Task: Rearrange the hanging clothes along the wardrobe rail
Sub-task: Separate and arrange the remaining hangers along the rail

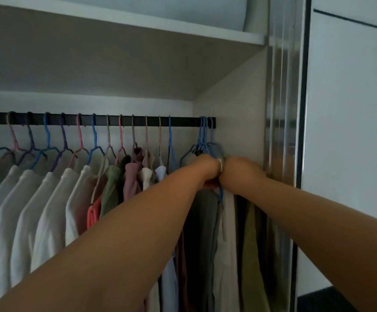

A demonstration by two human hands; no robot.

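A black wardrobe rail (138, 120) runs across the view, carrying several coloured hangers with clothes. White tops (25, 210) hang at the left; green, mauve and cream garments (129, 183) hang in the middle. At the rail's right end a bunch of blue hangers (205, 136) holds grey, cream and olive clothes (226, 233). My left hand (205, 167) and my right hand (241, 170) are side by side below those blue hangers, knuckles touching, fingers curled into the hangers and cloth there. The fingertips are hidden behind the hands.
The wardrobe's side wall (235, 97) stands just right of my hands. A sliding door edge (282, 109) and a white door panel (352, 109) lie further right. A shelf (138, 25) runs above the rail. A short bare stretch of rail (185, 121) separates the bunch from the other hangers.
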